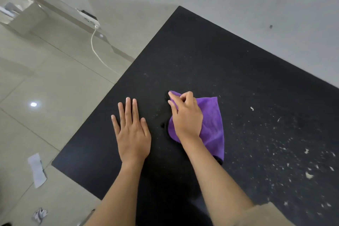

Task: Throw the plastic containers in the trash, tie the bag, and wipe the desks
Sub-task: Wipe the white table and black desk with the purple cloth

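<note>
- Right hand [185,115], centre of frame: fingers curled and clamped on the cloth [212,124], pressing it to the desk [201,57].
- Left hand [131,130], just left of it: fingers spread, palm flat on the desk, holding nothing, apart from the cloth.
- Cloth: purple, bunched under the right palm, fanning out toward lower right.
- Step in hand, by the look of it: wiping the desk; no containers or trash bag in view.
- Crumbs [293,152]: pale specks scattered thick across lower right, well apart from the cloth; upper desk mostly bare.
- Next move likely calls for: firm downward pressure, sweeping toward lower right, gathering specks rather than scattering onto the floor [45,88].
</note>
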